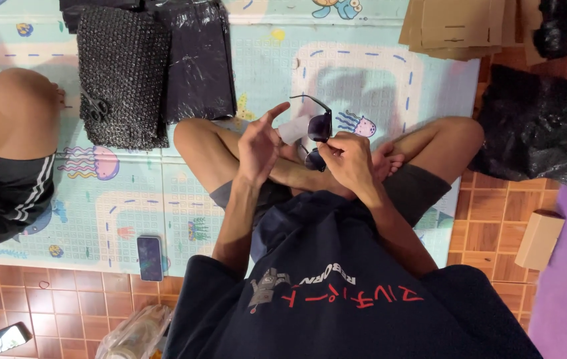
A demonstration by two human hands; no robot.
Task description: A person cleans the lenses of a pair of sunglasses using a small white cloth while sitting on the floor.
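Observation:
I sit cross-legged on a patterned play mat (337, 73). My right hand (348, 159) grips a pair of dark sunglasses (318, 127) by the frame, one temple arm sticking up and to the left. My left hand (260, 143) is raised just left of the glasses with fingers spread, and a small white cloth or paper (293, 129) lies between its fingertips and the lenses. Whether the left hand pinches that white piece I cannot tell.
A stack of black bubble wrap (122, 80) and black plastic bags (198, 60) lies ahead on the left. Flat cardboard pieces (456, 26) are top right, a black bag pile (539, 126) right, a small box (539, 239) near it. A phone (149, 258) lies left; another person's knee (11, 110) far left.

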